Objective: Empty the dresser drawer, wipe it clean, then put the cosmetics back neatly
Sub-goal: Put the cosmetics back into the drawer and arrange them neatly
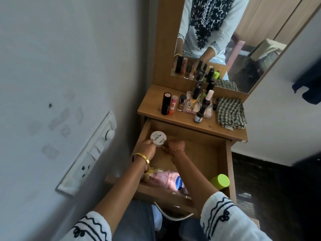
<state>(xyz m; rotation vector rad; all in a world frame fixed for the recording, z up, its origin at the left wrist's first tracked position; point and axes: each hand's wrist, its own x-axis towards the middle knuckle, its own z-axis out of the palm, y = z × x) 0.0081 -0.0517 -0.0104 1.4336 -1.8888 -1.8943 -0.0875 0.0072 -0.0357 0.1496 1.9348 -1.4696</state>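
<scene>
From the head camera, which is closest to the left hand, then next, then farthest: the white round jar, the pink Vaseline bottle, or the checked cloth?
1. White round jar: held in the left hand, back left of the drawer.
2. Pink Vaseline bottle: lying at the drawer's front.
3. Checked cloth: on the dresser top, far right.

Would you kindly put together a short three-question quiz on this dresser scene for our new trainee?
1. True or false: the checked cloth lies inside the open drawer.
2. Which hand grips the round white jar? A) left hand B) right hand C) neither
3. Fill in: the pink Vaseline bottle lies at the drawer's ____ end, under the person's forearms.

Key
1. False; it sits on the dresser top, right of the nail polish bottles.
2. A; the right hand reaches in just beside the jar.
3. Front, with the lime green cap to its right.
</scene>
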